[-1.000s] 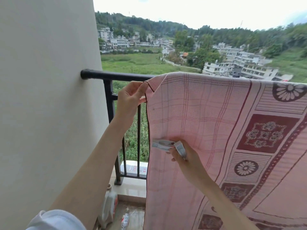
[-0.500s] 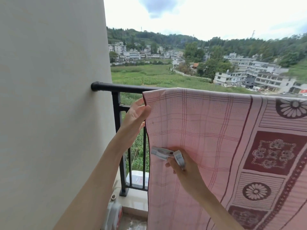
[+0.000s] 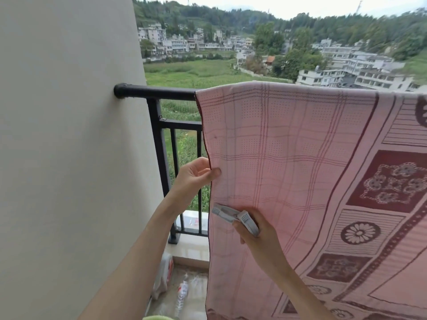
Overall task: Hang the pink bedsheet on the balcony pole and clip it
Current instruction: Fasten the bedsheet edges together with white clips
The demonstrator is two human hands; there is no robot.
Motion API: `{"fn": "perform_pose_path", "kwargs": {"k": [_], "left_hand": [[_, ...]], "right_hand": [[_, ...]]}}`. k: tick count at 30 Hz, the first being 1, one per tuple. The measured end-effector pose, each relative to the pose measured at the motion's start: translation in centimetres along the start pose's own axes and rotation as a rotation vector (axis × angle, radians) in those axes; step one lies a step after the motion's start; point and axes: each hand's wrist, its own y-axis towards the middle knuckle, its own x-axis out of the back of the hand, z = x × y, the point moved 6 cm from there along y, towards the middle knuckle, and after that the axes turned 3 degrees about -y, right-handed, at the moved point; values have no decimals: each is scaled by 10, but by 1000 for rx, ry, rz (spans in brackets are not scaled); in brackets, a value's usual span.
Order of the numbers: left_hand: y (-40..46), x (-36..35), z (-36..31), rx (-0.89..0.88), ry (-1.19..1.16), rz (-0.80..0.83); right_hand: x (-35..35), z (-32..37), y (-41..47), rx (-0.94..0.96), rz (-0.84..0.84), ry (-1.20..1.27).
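Bedsheet: pink bedsheet (image 3: pixel 300 181) draped over the black balcony pole (image 3: pixel 157 92), hanging down.
Left hand (image 3: pixel 196 175): pinches the sheet's left edge.
Right hand (image 3: pixel 261 234): curled around grey-white clips (image 3: pixel 233 215) against the sheet.

Head view, facing outward, near railing (image 3: pixel 159 93)

The pink bedsheet (image 3: pixel 288 158) is thin woven cloth, matt, with a printed pattern. The pole (image 3: pixel 157 92) looks like black painted metal, faintly satin. The clips (image 3: pixel 235 217) I hold seem to be pale plastic, though they're blurred.
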Motion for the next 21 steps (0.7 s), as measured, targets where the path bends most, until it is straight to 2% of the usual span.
{"fn": "perform_pose_path", "kwargs": {"k": [3, 6, 11, 17, 21], "left_hand": [[-2, 10, 2, -48, 29, -122], [-4, 16, -3, -114, 62, -103], [-21, 8, 44, 82, 142, 61], [-37, 17, 88, 176, 203, -36], [-38, 21, 91, 192, 199, -52]], "right_hand": [[-3, -22, -13, -108, -53, 28], [-10, -41, -27, -205, -97, 95], [-25, -72, -42, -386, -106, 219], [-50, -93, -58, -556, -135, 462], [-77, -96, -65, -719, -151, 811]]}}
